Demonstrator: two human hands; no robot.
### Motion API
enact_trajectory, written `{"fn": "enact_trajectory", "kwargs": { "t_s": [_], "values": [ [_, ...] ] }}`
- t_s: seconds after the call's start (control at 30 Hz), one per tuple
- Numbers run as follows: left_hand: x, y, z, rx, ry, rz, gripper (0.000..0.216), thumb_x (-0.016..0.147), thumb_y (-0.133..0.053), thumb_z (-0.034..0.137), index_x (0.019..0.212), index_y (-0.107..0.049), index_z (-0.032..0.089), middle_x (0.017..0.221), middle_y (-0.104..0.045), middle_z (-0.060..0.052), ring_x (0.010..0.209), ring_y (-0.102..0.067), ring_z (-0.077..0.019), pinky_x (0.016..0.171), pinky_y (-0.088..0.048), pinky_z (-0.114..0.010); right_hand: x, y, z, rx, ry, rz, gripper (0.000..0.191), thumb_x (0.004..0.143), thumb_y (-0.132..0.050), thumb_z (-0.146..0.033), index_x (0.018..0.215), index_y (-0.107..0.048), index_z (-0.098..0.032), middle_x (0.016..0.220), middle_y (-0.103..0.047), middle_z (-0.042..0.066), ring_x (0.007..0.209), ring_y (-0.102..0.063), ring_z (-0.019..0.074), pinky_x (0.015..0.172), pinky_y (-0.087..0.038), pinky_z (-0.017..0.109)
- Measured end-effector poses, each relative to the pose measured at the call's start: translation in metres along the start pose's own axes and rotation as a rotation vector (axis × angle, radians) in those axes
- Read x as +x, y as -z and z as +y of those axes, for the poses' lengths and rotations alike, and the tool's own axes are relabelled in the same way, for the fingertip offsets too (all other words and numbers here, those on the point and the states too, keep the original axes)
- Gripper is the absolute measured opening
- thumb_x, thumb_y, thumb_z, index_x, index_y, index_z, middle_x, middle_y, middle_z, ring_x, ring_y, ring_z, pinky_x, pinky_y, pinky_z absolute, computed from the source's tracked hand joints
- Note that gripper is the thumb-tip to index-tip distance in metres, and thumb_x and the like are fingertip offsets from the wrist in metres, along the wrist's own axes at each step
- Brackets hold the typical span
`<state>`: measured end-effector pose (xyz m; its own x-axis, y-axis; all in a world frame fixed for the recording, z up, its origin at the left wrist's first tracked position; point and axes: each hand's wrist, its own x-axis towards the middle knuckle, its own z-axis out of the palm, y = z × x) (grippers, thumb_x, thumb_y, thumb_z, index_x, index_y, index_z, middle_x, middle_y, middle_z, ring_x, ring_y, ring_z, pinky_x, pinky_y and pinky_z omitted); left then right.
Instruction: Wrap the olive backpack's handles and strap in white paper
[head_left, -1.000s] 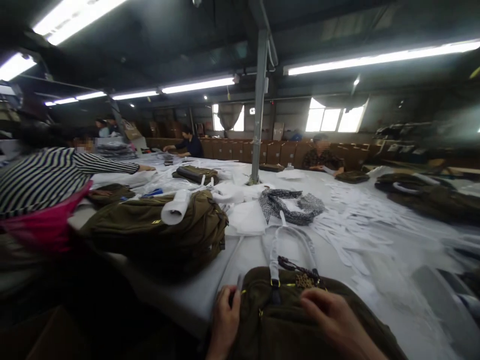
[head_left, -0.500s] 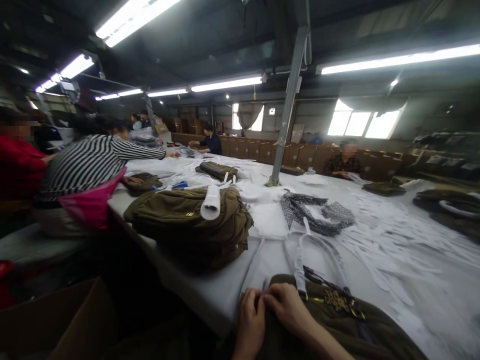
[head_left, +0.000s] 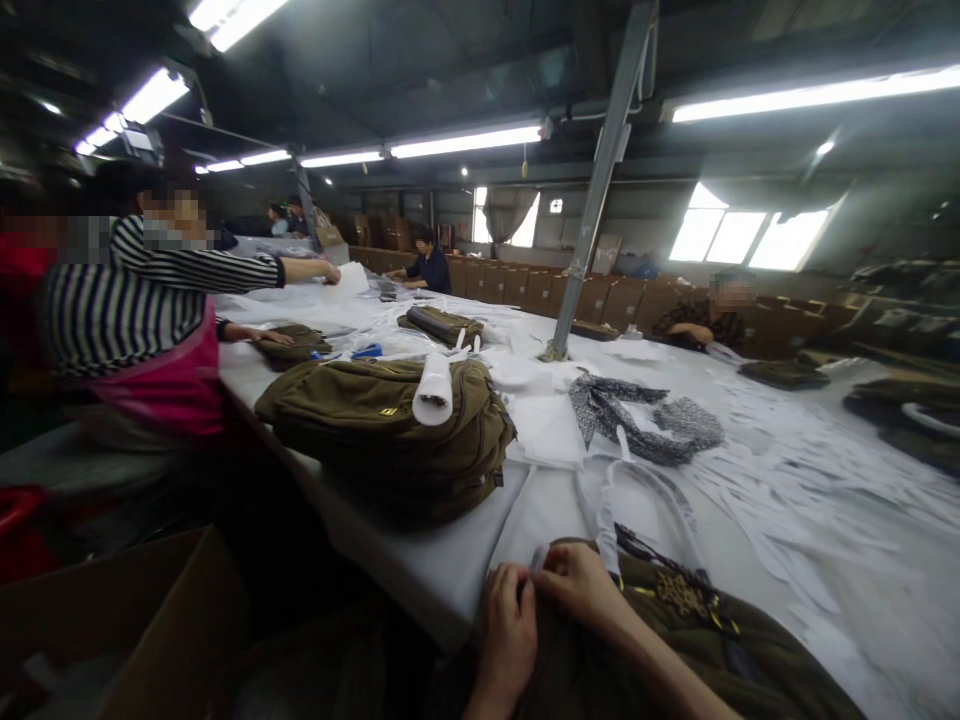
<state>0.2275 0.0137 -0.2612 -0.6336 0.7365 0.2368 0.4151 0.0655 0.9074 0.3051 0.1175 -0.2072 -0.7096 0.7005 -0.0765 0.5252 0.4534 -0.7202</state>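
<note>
Hands together at bottom centre: my left hand (head_left: 508, 630) and right hand (head_left: 581, 590) meet fingertip to fingertip at near-left corner of olive-green fabric bag (head_left: 675, 650), which sits at near edge of white-covered long table (head_left: 465, 570), partly over the edge toward me. Both hands pinch a small pale tab (head_left: 537, 556) sticking up btwn them; can't tell what it is, too small/blurred. Left hand curled, knuckles up, thumb side against right. Right hand's fingers closed on same spot, forearm lying across bag top.

Bag has white webbing handles (head_left: 607, 500) looping away from me over tabletop, plus gold-ish patterned trim (head_left: 679, 598) and dark strap just right of my right hand.

Rest: second olive-green backpack (head_left: 390, 430) lying flat, up-left of mine, well apart; white paper roll (head_left: 435, 392) resting on top of it. Grey patterned cloth (head_left: 645, 420) crumpled mid-table. White paper strips (head_left: 787, 500) scattered on right side. Brown cardboard box (head_left: 150, 620) at lower left, below table edge. Co-worker in black-white striped top w/ pink apron (head_left: 142, 330) at left, arm stretched out over table. Other ppl seated farther back.
</note>
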Motion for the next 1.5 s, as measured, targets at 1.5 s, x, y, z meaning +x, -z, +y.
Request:
{"fn": "enact_trajectory", "kwargs": {
  "t_s": [1.5],
  "values": [
    [0.012, -0.001, -0.017, 0.047, -0.017, -0.062, 0.029, 0.083, -0.04, 0.044, 0.072, -0.051, 0.019, 0.071, -0.055, -0.003, 0.072, -0.054, -0.0181, 0.069, -0.043, -0.027, 0.0, 0.03, 0.014, 0.132, 0.244, -0.085, 0.019, 0.069, -0.052, -0.014, 0.074, -0.071, -0.015, 0.062, -0.065, 0.0, 0.061, -0.056, 0.0137, 0.057, -0.04, 0.02]
  ]
}}
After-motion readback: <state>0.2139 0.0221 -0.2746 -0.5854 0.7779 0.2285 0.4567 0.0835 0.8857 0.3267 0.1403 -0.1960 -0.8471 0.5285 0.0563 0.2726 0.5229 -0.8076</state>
